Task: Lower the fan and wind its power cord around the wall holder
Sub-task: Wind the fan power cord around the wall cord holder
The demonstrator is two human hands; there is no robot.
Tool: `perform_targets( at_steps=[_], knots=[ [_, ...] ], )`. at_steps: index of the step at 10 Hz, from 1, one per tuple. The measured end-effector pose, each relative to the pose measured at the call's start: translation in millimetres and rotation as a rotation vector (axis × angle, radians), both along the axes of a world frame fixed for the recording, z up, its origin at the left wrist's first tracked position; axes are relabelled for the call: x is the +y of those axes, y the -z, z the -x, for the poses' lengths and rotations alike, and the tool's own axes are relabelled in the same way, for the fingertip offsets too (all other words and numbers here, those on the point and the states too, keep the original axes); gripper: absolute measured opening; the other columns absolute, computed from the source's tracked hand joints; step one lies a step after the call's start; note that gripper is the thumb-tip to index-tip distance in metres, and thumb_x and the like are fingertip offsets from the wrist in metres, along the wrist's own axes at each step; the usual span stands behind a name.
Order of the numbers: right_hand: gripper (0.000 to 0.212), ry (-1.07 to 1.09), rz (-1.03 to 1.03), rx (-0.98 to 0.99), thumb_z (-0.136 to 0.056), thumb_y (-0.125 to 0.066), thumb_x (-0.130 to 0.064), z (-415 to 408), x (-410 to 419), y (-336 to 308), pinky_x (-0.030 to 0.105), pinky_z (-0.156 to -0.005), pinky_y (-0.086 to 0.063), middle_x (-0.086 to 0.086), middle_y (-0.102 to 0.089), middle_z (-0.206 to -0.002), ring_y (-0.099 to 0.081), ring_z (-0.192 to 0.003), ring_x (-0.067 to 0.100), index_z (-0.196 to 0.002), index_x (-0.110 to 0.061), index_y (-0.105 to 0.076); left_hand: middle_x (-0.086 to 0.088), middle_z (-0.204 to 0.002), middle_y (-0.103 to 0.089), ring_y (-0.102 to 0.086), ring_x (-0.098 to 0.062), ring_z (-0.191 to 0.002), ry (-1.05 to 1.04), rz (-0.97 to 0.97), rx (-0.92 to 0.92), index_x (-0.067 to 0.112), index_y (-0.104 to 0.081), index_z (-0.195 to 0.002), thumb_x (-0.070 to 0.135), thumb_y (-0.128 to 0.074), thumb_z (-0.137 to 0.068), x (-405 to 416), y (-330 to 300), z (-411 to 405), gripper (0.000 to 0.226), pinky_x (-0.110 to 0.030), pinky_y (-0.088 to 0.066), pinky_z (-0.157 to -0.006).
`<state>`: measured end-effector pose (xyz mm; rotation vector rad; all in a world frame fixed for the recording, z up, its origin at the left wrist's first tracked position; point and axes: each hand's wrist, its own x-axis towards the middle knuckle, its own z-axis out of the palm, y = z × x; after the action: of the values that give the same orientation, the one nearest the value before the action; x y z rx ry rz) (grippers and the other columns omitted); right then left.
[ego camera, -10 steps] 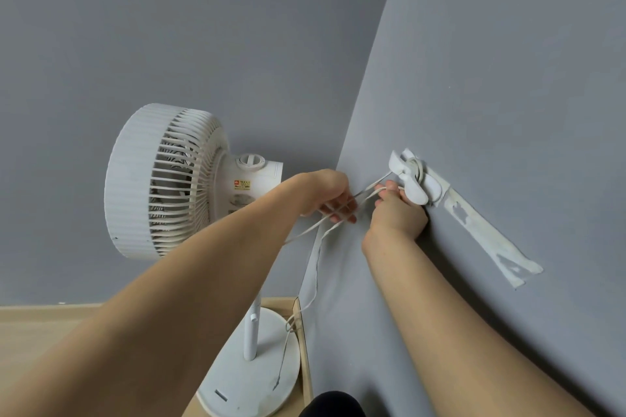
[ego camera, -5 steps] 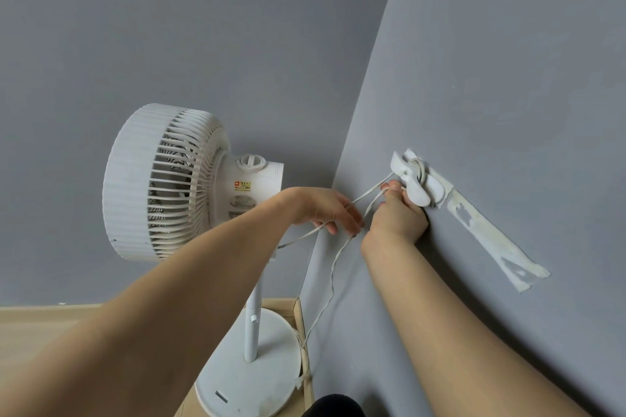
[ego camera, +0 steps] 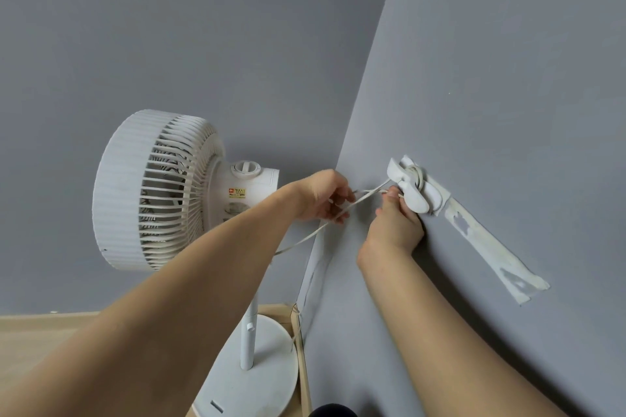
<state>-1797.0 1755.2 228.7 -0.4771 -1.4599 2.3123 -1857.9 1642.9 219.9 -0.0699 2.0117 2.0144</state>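
A white pedestal fan [ego camera: 155, 189] stands in the room's corner on a round base [ego camera: 267, 379]. Its white power cord [ego camera: 306, 237] runs up from the floor to a white wall holder [ego camera: 411, 184] on the right wall, where a few turns lie around the holder. My left hand [ego camera: 321, 196] grips the cord just left of the holder, fingers curled round it. My right hand [ego camera: 394, 223] is right under the holder, its thumb and fingers pinching the cord against the holder's lower wing.
A strip of white tape [ego camera: 491, 247] runs down the right wall from the holder. A grey wall [ego camera: 203, 44] stands behind the fan. Light wooden floor [ego camera: 34, 335] and a skirting edge [ego camera: 301, 366] lie beside the fan base.
My left hand has drawn the cord taut and closer to the holder; the slack loop that hung below the hands is gone. My right hand stays at the holder.
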Motion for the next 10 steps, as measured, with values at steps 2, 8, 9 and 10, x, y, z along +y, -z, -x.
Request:
perform_targets(
  at_steps=[2, 8, 9, 10],
  knots=[
    [0.012, -0.111, -0.063, -0.163, -0.093, -0.056, -0.024, -10, 0, -2, 0.03, -0.076, -0.041, -0.003, -0.061, -0.082, -0.055, -0.075, 0.017, -0.091, -0.016, -0.065, -0.006, -0.08, -0.057, -0.053, -0.016, -0.068, -0.091, 0.455, 0.401, 0.001, -0.067, -0.097, 0.016, -0.062, -0.092, -2, -39, 17, 0.016, -0.027, -0.05, -0.066],
    [0.03, -0.38, -0.566, -0.16, -0.09, -0.05, -0.01, -56, 23, -63, 0.029, -0.068, -0.046, 0.02, -0.065, -0.109, -0.054, -0.077, 0.02, -0.113, 0.006, -0.059, 0.001, -0.081, -0.061, -0.06, -0.026, -0.078, 0.151, 1.639, 0.895, 0.02, -0.061, -0.081, 0.011, -0.055, -0.079, 41, -195, -38, 0.012, -0.03, -0.049, -0.064],
    [0.019, -0.25, -0.953, 0.047, -0.087, -0.045, -0.003, -53, 30, -79, 0.032, -0.074, -0.043, 0.008, -0.062, -0.088, -0.055, -0.082, 0.023, -0.091, 0.0, -0.063, 0.005, -0.066, -0.044, -0.055, -0.026, -0.069, 0.221, 2.033, 0.998, 0.022, -0.052, -0.08, 0.001, -0.049, -0.074, 39, -217, -47, 0.022, -0.029, -0.043, -0.065],
    [0.019, -0.084, -0.662, 0.209, -0.077, -0.041, -0.006, -50, 36, -93, 0.029, -0.07, -0.041, -0.001, -0.057, -0.083, -0.052, -0.079, 0.023, -0.084, -0.009, -0.058, 0.004, -0.069, -0.045, -0.047, -0.026, -0.069, 0.032, 2.144, 1.131, 0.019, -0.044, -0.081, -0.003, -0.046, -0.076, 36, -232, -56, 0.022, -0.031, -0.035, -0.068]
  ],
)
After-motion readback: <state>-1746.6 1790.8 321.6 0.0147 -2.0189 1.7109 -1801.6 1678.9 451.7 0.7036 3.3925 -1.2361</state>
